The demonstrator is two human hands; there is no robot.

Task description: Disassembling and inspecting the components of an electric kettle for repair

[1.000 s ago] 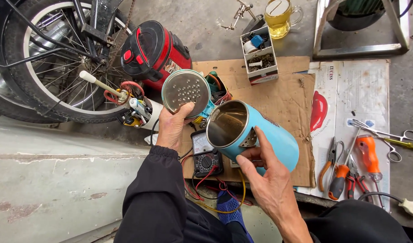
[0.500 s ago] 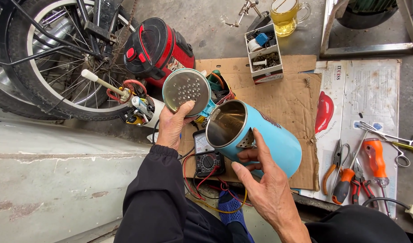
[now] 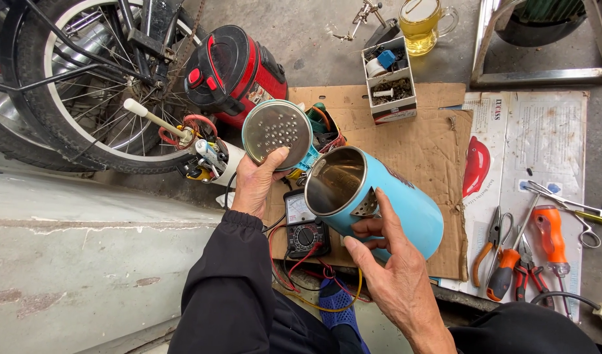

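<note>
A light blue electric kettle (image 3: 406, 203) with a shiny steel inside lies tilted, its open mouth toward me. My right hand (image 3: 389, 262) grips it from below near the spout, thumb on the body. My left hand (image 3: 258, 180) holds up the kettle's round lid (image 3: 276, 133), its perforated metal underside facing me. Under the kettle, on brown cardboard (image 3: 419, 131), sits a black multimeter (image 3: 305, 226) with red and black leads.
A bicycle wheel (image 3: 71, 98) stands at upper left beside a red and black appliance (image 3: 232, 69). A small parts box (image 3: 389, 78) and a mug of yellow liquid (image 3: 422, 23) are behind. Pliers, scissors and an orange screwdriver (image 3: 550, 236) lie at right.
The kettle and the lid stay in my hands; my right hand has shifted its fingers slightly along the kettle near the spout. The view has moved a little.
</note>
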